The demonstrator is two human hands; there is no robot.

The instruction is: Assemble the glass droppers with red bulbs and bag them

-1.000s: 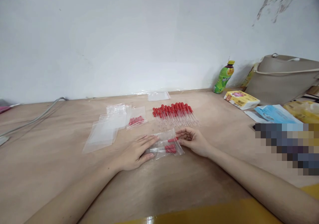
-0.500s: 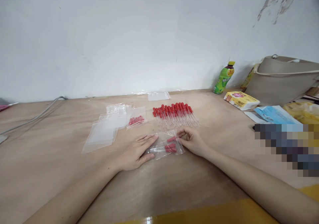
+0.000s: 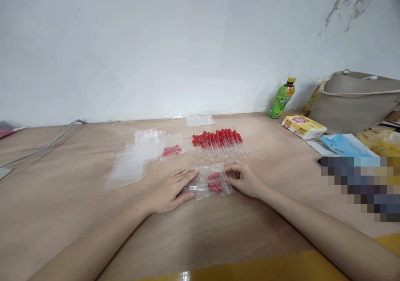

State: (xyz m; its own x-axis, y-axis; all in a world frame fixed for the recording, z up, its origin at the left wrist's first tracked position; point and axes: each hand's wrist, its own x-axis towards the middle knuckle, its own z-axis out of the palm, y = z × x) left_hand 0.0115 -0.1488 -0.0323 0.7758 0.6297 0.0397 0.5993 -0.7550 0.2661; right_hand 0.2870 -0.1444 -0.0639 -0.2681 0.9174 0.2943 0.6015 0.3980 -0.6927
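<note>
My left hand (image 3: 175,189) lies flat, with its fingers stretched over the left part of a clear zip bag (image 3: 200,194). Inside that bag are a few droppers (image 3: 214,184) with red rubber bulbs toward the right edge and clear stems toward my left hand. Close to the bag's right edge is my right hand (image 3: 245,180), fingers loosely curled and slightly apart, with no dropper in them. Behind the bag lies a row of several loose red-bulbed droppers (image 3: 218,139). Farther left, another clear bag (image 3: 176,139) contains several red-bulbed droppers.
Flat clear bags (image 3: 129,164) overlap on the left of the table (image 3: 162,239). A white packet (image 3: 200,120) lies by the wall. At right stand a green bottle (image 3: 282,98), a yellow tissue pack (image 3: 303,127), a blue packet (image 3: 346,144) and a grey handbag (image 3: 353,106). A cable (image 3: 56,140) runs at left.
My right hand has drawn back slightly to the right from the upper dropper, which stays in the bag. My left hand keeps its place on the bag.
</note>
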